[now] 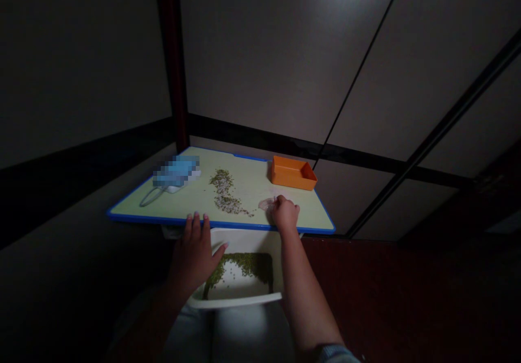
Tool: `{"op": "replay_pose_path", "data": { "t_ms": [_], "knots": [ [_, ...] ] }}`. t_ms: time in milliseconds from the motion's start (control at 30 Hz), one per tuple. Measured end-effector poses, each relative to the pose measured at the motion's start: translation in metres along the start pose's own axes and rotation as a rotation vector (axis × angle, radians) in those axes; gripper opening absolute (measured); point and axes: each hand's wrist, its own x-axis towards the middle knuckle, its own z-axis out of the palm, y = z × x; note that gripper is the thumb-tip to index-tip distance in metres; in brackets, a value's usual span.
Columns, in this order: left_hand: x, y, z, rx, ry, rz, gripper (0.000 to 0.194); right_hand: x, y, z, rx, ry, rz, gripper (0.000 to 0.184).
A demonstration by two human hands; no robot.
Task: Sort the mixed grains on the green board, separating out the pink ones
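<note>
My right hand (pixel 285 214) rests on the right part of the pale yellow tabletop (pixel 183 205), its fingers curled together. At its fingertips is a small pale, see-through thing (pixel 266 204), too dim to name. To the left of it, a trail of small green and whitish grains (pixel 228 195) lies spread on the tabletop. My left hand (pixel 195 254) is open, with its fingers on the table's blue front edge and its thumb stretched over a white bin (pixel 244 300). Green beans or grains (pixel 252 265) cover part of the bin's bottom.
An orange open box (pixel 293 177) stands at the back right of the table. At the back left lies a blurred-out blue item (pixel 177 170) with a grey loop (pixel 152 196) beside it. Dark panelled walls (pixel 264 53) rise close behind and to the left.
</note>
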Motion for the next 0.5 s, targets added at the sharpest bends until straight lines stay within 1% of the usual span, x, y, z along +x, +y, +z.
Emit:
{"op": "replay_pose_path", "data": {
  "t_ms": [133, 233, 300, 400, 500],
  "knots": [
    [-0.0003, 0.0001, -0.0001, -0.001, -0.004, -0.004, 0.079, 0.0010, 0.0004, -0.0004, -0.005, 0.008, 0.019, 0.029],
    [-0.0009, -0.0002, -0.0002, -0.006, -0.005, 0.003, 0.077, 0.0027, 0.0032, -0.0005, -0.014, 0.050, 0.079, 0.031],
    [-0.0011, -0.0003, -0.0002, -0.012, -0.002, 0.003, 0.077, 0.0034, 0.0047, 0.0000, -0.006, 0.081, 0.092, 0.031],
    [-0.0009, 0.0000, 0.0000, -0.017, 0.003, -0.004, 0.077, 0.0034, 0.0040, 0.0014, 0.027, 0.086, 0.023, 0.030],
    [-0.0007, 0.0002, 0.0005, -0.021, 0.014, -0.002, 0.077, 0.0042, -0.0007, 0.0026, 0.052, 0.055, -0.067, 0.029]
  ]
}}
